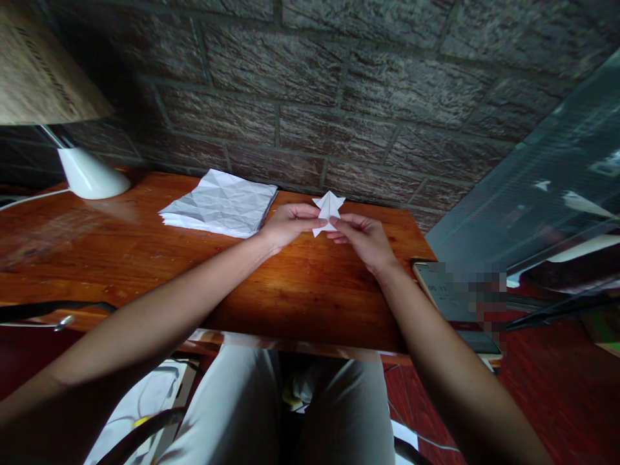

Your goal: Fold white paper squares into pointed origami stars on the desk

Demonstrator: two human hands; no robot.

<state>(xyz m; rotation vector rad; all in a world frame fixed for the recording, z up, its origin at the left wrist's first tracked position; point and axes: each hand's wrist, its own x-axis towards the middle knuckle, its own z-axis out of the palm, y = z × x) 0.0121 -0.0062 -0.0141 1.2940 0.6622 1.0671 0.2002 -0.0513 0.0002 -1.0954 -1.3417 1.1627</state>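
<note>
A small white folded paper figure with pointed corners is held up over the far part of the wooden table. My left hand pinches its lower left side between thumb and fingers. On its lower right side, my right hand grips it, the thumb pressed on the front face. The fingers behind the paper are partly hidden. Just left of my left hand lies a stack of creased white paper sheets.
A lamp with a white base and a printed shade stands at the left. Behind the table rises a brick wall. A phone, partly pixelated, rests by the right edge. A dark cable crosses the front left edge.
</note>
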